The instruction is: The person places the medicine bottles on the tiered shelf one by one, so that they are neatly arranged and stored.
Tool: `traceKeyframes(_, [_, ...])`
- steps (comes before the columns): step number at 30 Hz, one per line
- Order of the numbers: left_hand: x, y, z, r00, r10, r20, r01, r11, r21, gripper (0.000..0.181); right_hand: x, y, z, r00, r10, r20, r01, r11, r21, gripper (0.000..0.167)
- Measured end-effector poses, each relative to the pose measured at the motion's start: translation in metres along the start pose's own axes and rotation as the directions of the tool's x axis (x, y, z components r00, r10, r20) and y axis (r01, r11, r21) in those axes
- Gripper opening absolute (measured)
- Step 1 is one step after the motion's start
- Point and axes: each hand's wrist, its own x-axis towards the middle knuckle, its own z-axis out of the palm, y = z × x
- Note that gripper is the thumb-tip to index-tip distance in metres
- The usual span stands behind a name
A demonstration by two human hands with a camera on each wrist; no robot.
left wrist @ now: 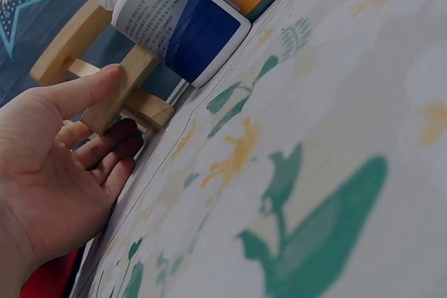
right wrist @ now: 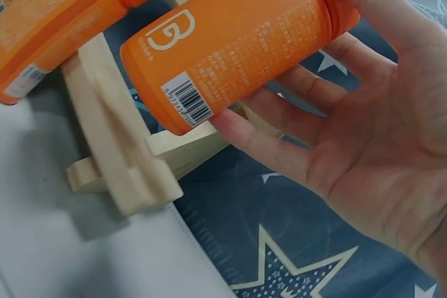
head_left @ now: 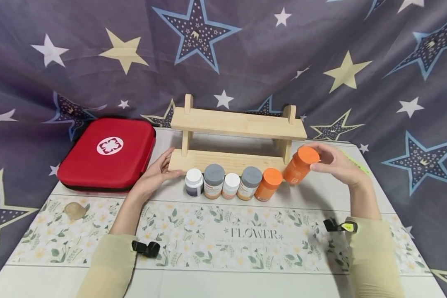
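Head view: my left hand pinched the wooden shelf; my right hand grasped one orange bottle (shelf's four o'clock).

- Rack: centre of frame, on the table, before the backdrop.
- Five bottles: in a row, below centre, before the rack.
- Case: left of frame, left of my left hand.
- That hand: at the rack's left end.
- Sixth bottle: in my right hand, right of the row.
- Small object: lower left, before the case.
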Motion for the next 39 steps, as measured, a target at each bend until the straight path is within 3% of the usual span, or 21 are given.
traceKeyframes(16, [-0.002,0.003,-0.001,1.0,-0.002,0.001,0.002,1.0,0.018,0.1,0.065,-0.044,-0.013,1.0,0.013,0.017,-0.015,0.986,0.166,0.04])
traceKeyframes(25, [0.0,0.002,-0.001,1.0,-0.008,0.005,0.008,1.0,0.02,0.1,0.118,-0.061,0.004,0.998,0.07,-0.003,-0.068,0.976,0.205,0.031])
traceKeyframes(39, [0.0,0.005,0.001,1.0,-0.023,0.004,0.022,0.999,0.046,0.101,0.174,-0.078,0.029,0.985,0.139,-0.098,-0.117,0.972,0.202,0.034])
